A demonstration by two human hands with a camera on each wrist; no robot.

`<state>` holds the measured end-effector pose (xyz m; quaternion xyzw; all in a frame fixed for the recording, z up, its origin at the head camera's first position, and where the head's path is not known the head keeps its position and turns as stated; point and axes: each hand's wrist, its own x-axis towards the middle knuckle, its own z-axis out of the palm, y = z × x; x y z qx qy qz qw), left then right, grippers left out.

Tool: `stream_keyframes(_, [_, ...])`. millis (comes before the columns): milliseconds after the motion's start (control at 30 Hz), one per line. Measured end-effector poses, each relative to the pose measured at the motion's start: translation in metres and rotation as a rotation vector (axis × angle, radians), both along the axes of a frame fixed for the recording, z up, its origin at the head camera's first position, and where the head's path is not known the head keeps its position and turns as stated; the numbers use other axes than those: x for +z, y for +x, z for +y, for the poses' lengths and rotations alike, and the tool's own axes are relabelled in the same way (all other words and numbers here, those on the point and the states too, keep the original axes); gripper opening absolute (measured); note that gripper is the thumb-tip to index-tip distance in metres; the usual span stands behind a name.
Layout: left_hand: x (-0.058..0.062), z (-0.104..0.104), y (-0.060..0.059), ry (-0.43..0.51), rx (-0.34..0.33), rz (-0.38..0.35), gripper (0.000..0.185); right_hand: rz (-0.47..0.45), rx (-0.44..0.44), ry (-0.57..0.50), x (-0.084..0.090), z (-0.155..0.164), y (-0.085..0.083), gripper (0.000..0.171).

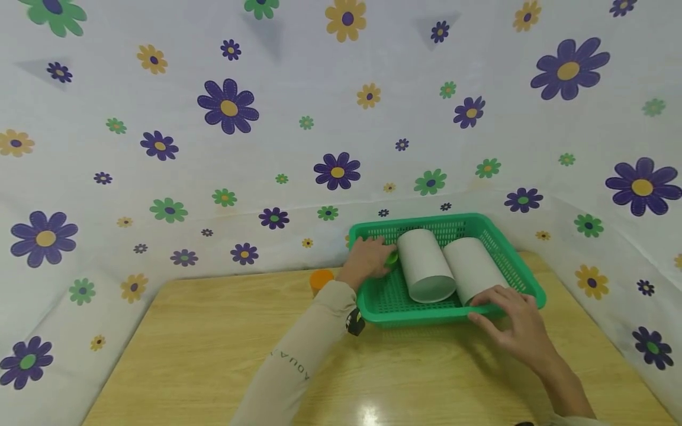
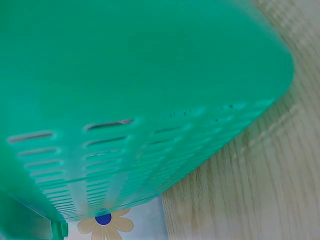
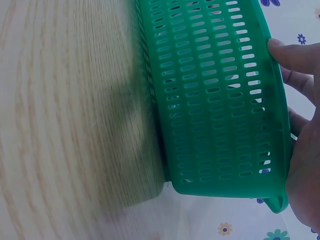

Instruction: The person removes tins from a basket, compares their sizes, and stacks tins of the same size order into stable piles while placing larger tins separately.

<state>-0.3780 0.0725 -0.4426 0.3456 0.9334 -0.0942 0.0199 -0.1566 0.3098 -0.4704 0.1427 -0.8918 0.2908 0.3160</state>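
A green plastic basket [image 1: 421,316] with slotted walls stands on the table. Two white cylinders [image 1: 426,260] lie side by side in it. My left hand [image 1: 369,258] reaches over the basket's left rim and holds a small green round object [image 1: 391,259] between fingers and thumb; most of it is hidden. With the thumb outside and the fingers over the rim, my right hand [image 1: 514,322] grips the basket's near right edge. In the right wrist view, that hand [image 3: 302,125] shows at the basket rim. The left wrist view shows only the basket's outer wall [image 2: 125,65] up close.
An orange round-topped object [image 1: 321,278] stands on the wooden table [image 1: 213,349], left of the basket and partly behind the left forearm. White cloth [image 1: 298,77] printed with flowers hangs behind the table and along both sides.
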Motion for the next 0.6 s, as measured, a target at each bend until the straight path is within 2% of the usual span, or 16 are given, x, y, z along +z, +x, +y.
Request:
stream_keyframes(167, [0.0009, 0.0000, 0.0015, 0.004, -0.013, 0.008, 0.065, -0.004, -0.006, 0.000, -0.0007, 0.0001, 0.0005, 0.030])
stream_keyframes(333, [0.0008, 0.0006, 0.0009, 0.047, -0.015, 0.012, 0.061, -0.007, -0.004, -0.004, -0.0003, 0.0008, 0.0002, 0.030])
stream_keyframes(600, [-0.0008, -0.0021, 0.0014, 0.063, -0.003, -0.015, 0.056, -0.003, -0.002, -0.002, -0.0011, -0.0010, -0.0002, 0.028])
